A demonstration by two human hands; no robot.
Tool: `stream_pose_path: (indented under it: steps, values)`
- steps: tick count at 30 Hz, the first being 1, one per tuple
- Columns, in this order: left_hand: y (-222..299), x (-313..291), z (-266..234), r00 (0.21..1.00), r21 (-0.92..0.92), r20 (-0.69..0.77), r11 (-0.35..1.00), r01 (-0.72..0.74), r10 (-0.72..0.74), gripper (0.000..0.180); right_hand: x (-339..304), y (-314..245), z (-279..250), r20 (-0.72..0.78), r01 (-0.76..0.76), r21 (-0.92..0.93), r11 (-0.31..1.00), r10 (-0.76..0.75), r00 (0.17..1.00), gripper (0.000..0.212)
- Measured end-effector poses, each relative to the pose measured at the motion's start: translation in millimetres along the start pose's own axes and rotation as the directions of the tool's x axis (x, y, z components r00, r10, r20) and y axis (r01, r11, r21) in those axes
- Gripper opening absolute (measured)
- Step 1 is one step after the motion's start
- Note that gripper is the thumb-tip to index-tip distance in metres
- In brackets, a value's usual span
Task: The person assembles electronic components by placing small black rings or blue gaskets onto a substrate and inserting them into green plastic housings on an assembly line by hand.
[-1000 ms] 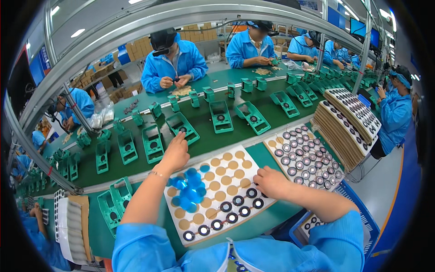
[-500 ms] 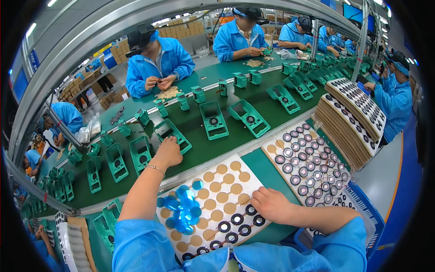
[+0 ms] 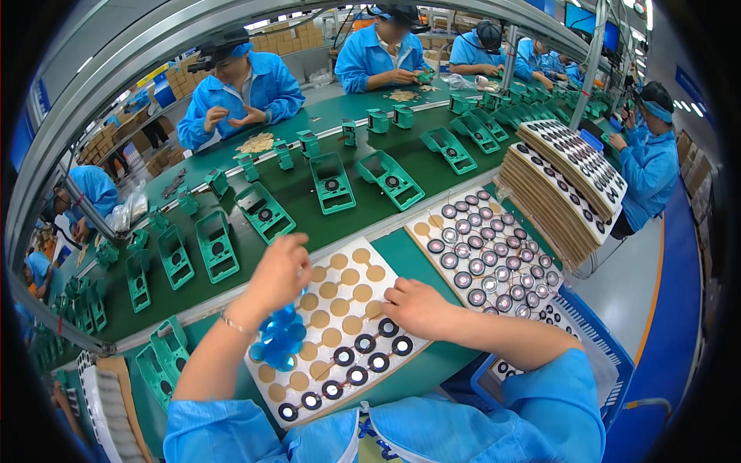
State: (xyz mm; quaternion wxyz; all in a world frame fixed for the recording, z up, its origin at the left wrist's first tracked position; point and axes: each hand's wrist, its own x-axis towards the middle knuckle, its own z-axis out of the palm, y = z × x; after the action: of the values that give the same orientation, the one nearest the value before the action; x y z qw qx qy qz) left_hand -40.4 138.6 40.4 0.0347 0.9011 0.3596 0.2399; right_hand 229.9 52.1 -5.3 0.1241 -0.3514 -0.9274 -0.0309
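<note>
A white foam sheet (image 3: 340,270) with punched brown round cutouts lies before me. Small black ring-shaped speakers (image 3: 378,362) with thin wires sit in its near rows. My right hand (image 3: 421,310) rests at the sheet's right edge, fingers bent together beside the speakers; whatever they pinch is hidden. Above the sheet's left part hovers my left hand (image 3: 279,272), blurred, its fingers smeared. Just under it lies a loose pile of shiny blue film discs (image 3: 279,336). Beyond that hand, a green plastic housing (image 3: 265,213) with a round black speaker in it lies on the belt.
More green housings (image 3: 332,185) line the dark green belt (image 3: 309,231). At right are a second board (image 3: 478,255) of speakers, a tall stack of boards (image 3: 548,201) and a blue crate (image 3: 610,355). Co-workers (image 3: 239,92) in blue sit across; a metal frame (image 3: 139,46) arches overhead.
My left hand has drawn back from the green housing toward the blue discs. The right hand stays by the sheet's edge. The whole view has shifted, and the co-worker opposite has parted their hands.
</note>
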Motion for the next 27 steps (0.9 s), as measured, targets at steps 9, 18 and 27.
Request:
stream_pose_path:
  steps: [9,18,27]
  values:
    - [83,-61,6,0.856,-0.486,0.42,0.723,0.492,-0.3,0.014,7,7,16,0.039,-0.057,0.083,0.995,0.054,0.998,0.015]
    - [103,-50,34,0.745,-0.745,0.638,-0.4,0.534,-0.195,0.034,17,-21,-17,-0.253,0.02,0.679,0.734,0.208,0.945,0.016]
    - [85,-78,8,0.784,-0.856,0.467,-0.43,0.286,-0.409,0.029,62,-51,-29,-0.396,0.186,0.373,0.909,-0.025,0.918,0.041]
